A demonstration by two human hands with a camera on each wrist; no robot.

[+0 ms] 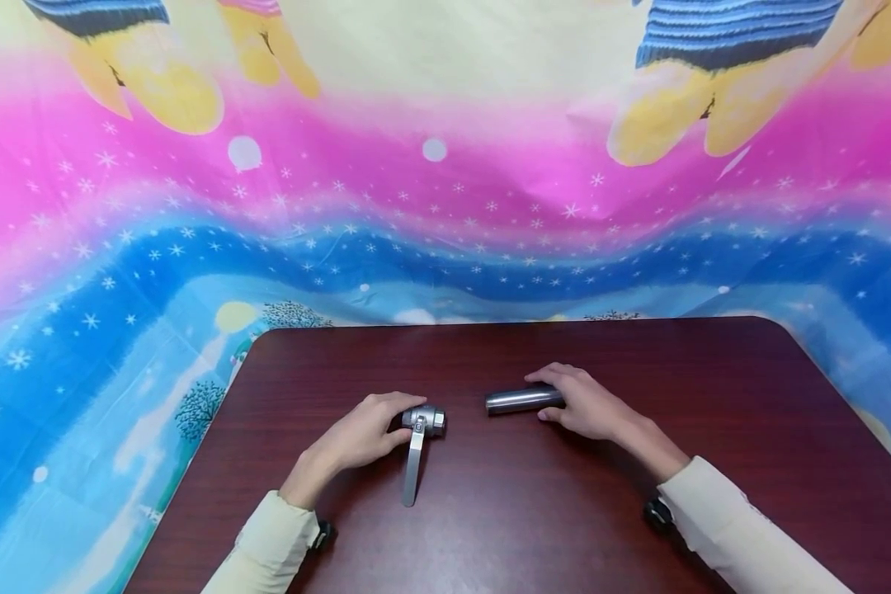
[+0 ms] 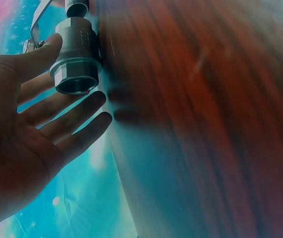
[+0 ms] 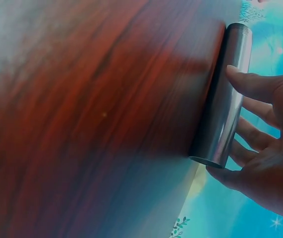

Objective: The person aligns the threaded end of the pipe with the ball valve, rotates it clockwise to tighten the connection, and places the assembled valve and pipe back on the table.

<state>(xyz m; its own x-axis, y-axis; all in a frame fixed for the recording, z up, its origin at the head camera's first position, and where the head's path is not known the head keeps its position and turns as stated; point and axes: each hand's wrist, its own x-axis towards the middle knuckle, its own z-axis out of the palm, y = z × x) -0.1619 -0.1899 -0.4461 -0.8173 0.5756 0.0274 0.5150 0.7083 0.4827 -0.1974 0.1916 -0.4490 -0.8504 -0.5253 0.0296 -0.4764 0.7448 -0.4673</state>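
A steel ball valve (image 1: 432,421) with hexagonal ends is at the tabletop, its flat lever handle (image 1: 412,472) pointing toward me. My left hand (image 1: 360,431) pinches its left end between thumb and index finger; in the left wrist view the other fingers spread below the valve's open end (image 2: 76,82). To the right, a smooth metal pipe (image 1: 518,402) lies along the table, apart from the valve. My right hand (image 1: 582,403) holds the pipe's right part, thumb on the near side and fingers on the far side. Threads (image 3: 240,29) show at the pipe's far end in the right wrist view.
The dark red-brown wooden table (image 1: 535,511) has rounded back corners. A printed cloth (image 1: 431,206) in pink and blue with snowflakes hangs behind and around it. Dark wrist devices sit at both cuffs, such as the right strap (image 1: 658,513).
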